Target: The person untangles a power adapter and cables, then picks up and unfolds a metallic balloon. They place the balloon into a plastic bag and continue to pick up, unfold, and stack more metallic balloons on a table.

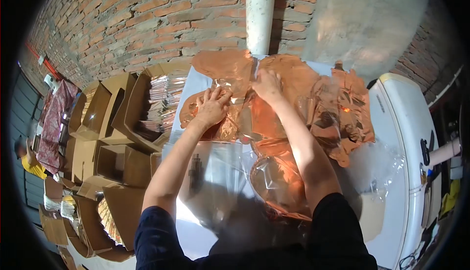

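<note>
Flat, shiny copper-coloured foil pieces (pixel 286 69), which look like uninflated foil balloons, lie overlapping across the white table. My left hand (pixel 213 107) rests palm down with fingers spread on a foil piece at the left of the pile. Farther right, my right hand (pixel 268 85) lies on the foil near the gap between the two upper pieces. Its fingers are partly bent and appear apart, and no object shows in them. Clear plastic bags (pixel 220 164) lie in front of my left hand. A rounded foil piece (pixel 274 177) sits beneath my right forearm.
Open cardboard boxes (pixel 117 162) crowd the left side, some filled with flat packets (pixel 164 98). A brick wall (pixel 161 20) and white pipe (pixel 260 15) stand behind. On the right are crumpled clear plastic (pixel 387 164) and a white appliance (pixel 404 123). A person in yellow (pixel 33 164) is far left.
</note>
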Tool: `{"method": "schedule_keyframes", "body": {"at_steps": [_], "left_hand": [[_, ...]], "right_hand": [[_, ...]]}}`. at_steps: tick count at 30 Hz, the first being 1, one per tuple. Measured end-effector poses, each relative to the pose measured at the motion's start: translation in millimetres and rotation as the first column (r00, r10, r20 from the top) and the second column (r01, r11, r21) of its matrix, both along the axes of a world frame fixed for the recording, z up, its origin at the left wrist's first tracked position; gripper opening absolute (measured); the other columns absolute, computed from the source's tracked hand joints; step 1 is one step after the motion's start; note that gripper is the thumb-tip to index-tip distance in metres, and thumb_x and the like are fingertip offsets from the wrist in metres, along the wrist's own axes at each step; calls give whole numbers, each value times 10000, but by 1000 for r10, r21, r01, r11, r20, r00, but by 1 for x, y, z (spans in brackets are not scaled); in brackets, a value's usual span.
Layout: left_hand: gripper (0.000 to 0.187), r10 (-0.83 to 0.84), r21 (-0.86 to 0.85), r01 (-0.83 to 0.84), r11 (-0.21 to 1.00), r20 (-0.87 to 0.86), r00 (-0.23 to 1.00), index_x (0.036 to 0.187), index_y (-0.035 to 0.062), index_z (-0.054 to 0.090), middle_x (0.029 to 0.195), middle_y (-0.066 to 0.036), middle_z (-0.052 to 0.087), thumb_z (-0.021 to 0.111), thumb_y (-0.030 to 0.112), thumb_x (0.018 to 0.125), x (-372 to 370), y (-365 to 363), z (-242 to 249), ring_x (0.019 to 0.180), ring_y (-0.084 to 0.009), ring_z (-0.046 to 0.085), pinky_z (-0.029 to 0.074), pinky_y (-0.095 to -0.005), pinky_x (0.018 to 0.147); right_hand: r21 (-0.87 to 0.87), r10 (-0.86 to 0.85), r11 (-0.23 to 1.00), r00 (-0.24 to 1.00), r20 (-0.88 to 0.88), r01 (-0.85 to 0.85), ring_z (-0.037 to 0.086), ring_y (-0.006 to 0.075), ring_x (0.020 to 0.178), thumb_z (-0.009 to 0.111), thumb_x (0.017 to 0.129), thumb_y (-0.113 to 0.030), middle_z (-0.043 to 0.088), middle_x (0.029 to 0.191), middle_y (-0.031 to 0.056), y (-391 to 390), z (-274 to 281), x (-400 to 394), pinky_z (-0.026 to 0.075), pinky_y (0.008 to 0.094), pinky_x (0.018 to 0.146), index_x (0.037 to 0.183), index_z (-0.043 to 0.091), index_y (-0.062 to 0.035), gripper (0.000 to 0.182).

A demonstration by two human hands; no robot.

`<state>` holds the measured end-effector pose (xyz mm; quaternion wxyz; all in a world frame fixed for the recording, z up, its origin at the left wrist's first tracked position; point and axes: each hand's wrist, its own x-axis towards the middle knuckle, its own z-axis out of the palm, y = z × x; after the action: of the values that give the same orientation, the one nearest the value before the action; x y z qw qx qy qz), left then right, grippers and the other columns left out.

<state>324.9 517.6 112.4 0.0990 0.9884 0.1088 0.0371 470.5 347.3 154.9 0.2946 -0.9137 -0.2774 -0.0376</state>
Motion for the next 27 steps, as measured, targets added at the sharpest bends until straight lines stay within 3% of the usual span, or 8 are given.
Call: {"method": "schedule_keyframes", "body": {"at_steps": [5,8,12,15,18,21,24,27], "left_hand": [[575,23,73,-26,997,43,999,1468,269,370,1584,-113,218,455,517,956,-7,-13,-3,1462,-416,114,106,-715,1093],[572,-57,72,63,995,-80,995,1464,268,381,1579,-117,230,420,537,960,-20,-28,10,1466,-399,116,95,-710,1099],[586,-58,80,64,995,-70,996,1468,274,380,1578,-124,230,416,555,955,-30,-39,15,1471,-378,116,95,-686,1117],[587,-51,75,47,996,53,997,1474,279,371,1580,-122,224,427,545,953,-29,-40,7,1470,-381,117,100,-681,1121],[607,-39,69,42,997,-47,998,1476,282,366,1582,-120,221,463,546,938,-32,-48,11,1471,-378,113,111,-677,1122],[629,-21,48,27,998,-125,992,1475,286,366,1585,-120,214,489,559,922,-34,-53,12,1475,-373,97,121,-672,1122],[666,-15,54,20,998,-94,995,1477,279,361,1587,-121,210,508,583,903,-33,-60,16,1479,-365,92,117,-658,1129],[678,-78,-11,78,997,-4,997,1465,256,403,1577,-134,233,531,588,888,-29,-71,16,1476,-363,113,103,-607,1154]], "right_hand": [[-307,-21,951,1000,17,25,432,315,1251,694,800,-321,516,1306,140,-55,-1,-48,309,525,1041,1157,620,-105,424],[-376,132,919,991,3,-121,432,291,1272,702,815,-325,529,1287,111,-90,-15,-51,319,489,1050,1255,562,-158,491],[-352,103,934,990,95,-63,406,316,1286,740,771,-327,500,1329,99,-106,-34,-43,280,514,1067,1232,575,-153,520],[-381,66,925,976,206,18,301,340,1370,739,776,-331,430,1410,107,-124,-27,-58,216,556,1109,1304,535,-162,591],[-349,-48,932,988,147,97,168,351,1439,724,789,-314,328,1496,110,-137,-15,-72,149,613,1122,1360,492,-169,633],[-409,-94,904,991,90,123,117,355,1458,703,801,-290,272,1530,115,-149,-17,-71,137,642,1108,1402,450,-182,661],[-422,-64,900,992,108,104,137,337,1464,680,807,-284,251,1557,107,-157,-23,-64,167,668,1100,1426,423,-185,677],[-340,-131,921,973,189,191,140,332,1463,663,811,-273,232,1566,105,-159,-28,-66,186,668,1092,1445,402,-189,692]]}}
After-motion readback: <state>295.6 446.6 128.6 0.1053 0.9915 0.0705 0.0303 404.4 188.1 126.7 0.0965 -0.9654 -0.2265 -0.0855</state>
